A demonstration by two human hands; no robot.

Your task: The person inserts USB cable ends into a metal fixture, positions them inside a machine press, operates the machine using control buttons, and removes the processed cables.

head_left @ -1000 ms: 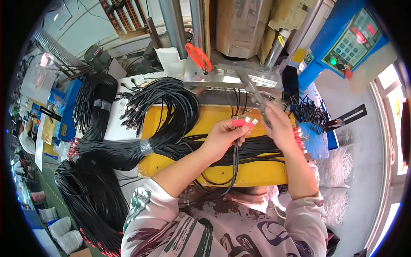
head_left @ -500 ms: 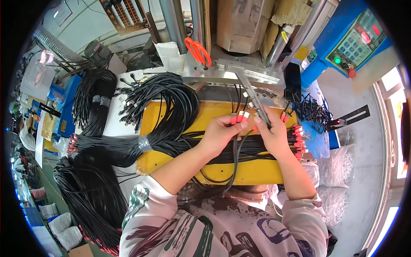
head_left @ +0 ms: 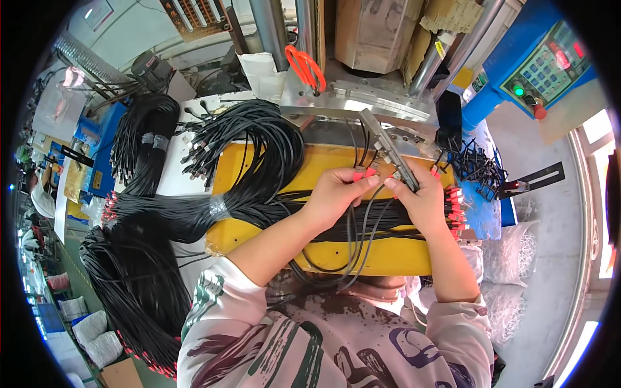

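My left hand [head_left: 331,199] is closed on a few cable plugs with red ends [head_left: 364,173], pinched between thumb and fingers. My right hand [head_left: 423,202] grips the lower end of a narrow metal bar [head_left: 387,143], which slants up and away to the left. Small plugs sit along the bar's left side, and the tip of my right thumb is close to them. Thin black cables [head_left: 366,242] hang from the plugs and loop toward me. Beneath both hands, a bundle of black cables lies across a yellow board [head_left: 388,257]. My fingers partly cover the plugs.
Bound bundles of black cable [head_left: 268,139] lie at the left, some over the board's edge. Beyond the board stands a metal press bed [head_left: 362,103] with an orange coil [head_left: 304,68]. A blue control box [head_left: 543,64] is at the far right, above a pile of black cable pieces [head_left: 477,161].
My hands have come closer together, and the left-hand plugs now sit nearer the bar. The bar has shifted slightly to the right. The whole view has also moved a little.
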